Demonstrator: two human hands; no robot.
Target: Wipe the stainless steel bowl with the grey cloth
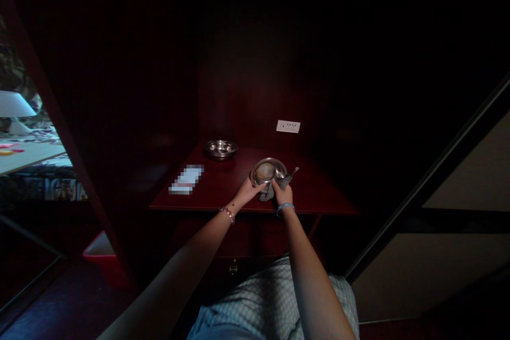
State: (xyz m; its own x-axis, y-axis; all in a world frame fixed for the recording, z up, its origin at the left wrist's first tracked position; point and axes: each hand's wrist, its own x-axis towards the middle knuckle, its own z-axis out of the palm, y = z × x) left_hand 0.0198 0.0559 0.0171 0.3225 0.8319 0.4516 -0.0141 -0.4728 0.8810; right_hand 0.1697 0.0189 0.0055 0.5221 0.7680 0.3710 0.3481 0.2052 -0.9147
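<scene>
A shiny metal bowl [265, 171] is tilted toward me above the front part of the dark red desk [235, 199]. My left hand [249, 192] is closed on its lower left rim, thumb on the near side. At the rim's lower right, my right hand [283, 194] grips a grey patterned cloth [266, 193] pressed against the bowl. One end of the cloth sticks out to the right; another hangs down between my hands. Farther back on the left stands a second metal bowl [220, 150], perhaps a stack of them.
A blurred pale rectangle [186, 179] lies on the desk's left. A white socket plate [288, 126] is on the back wall. Dark side panels flank the desk. A red bin [104, 255] stands on the floor at left, below a white lamp [16, 106] beyond the panel.
</scene>
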